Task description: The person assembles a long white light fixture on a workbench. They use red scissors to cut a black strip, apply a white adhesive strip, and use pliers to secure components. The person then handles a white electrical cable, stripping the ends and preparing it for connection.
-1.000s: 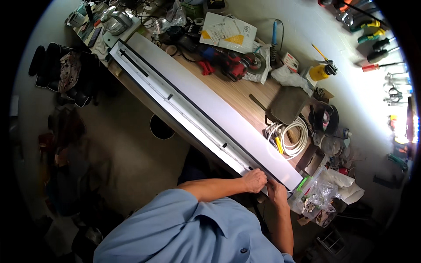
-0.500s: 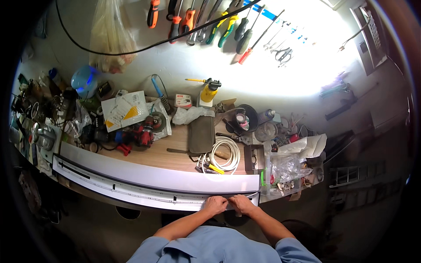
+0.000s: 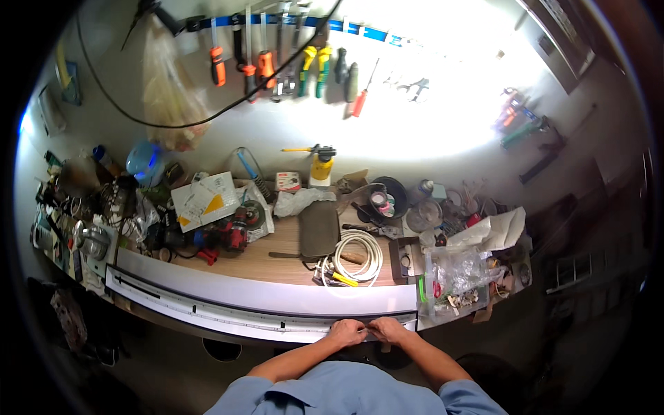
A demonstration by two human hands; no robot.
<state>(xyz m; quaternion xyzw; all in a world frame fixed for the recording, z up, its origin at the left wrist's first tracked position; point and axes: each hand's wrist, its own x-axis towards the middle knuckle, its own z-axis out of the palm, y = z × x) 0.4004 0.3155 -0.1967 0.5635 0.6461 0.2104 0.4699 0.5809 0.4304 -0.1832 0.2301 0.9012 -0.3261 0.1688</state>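
A long white fixture with a black rim [image 3: 173,302] lies along the front edge of the bench, with a thin marked strip running down its length. Near its right end my left hand [image 3: 346,333] is closed, fingertips pinched together over the strip. Close beside it, almost touching, my right hand [image 3: 389,330] has its fingers curled in too. Something small and pale shows between the fingertips, too small to name. A short tan piece sticks out below my right hand.
Behind the fixture lie a coiled white cable [image 3: 360,257], a dark pouch [image 3: 319,229] and a red power tool [image 3: 234,234]. A clear plastic box [image 3: 453,280] of small parts stands at the right. A yellow spray bottle [image 3: 321,169] is by the wall, under hanging hand tools.
The view has tilted up, showing more of the tool rail, and the bench sits lower and slightly right in the picture. Both hands stay together at the fixture's right end.
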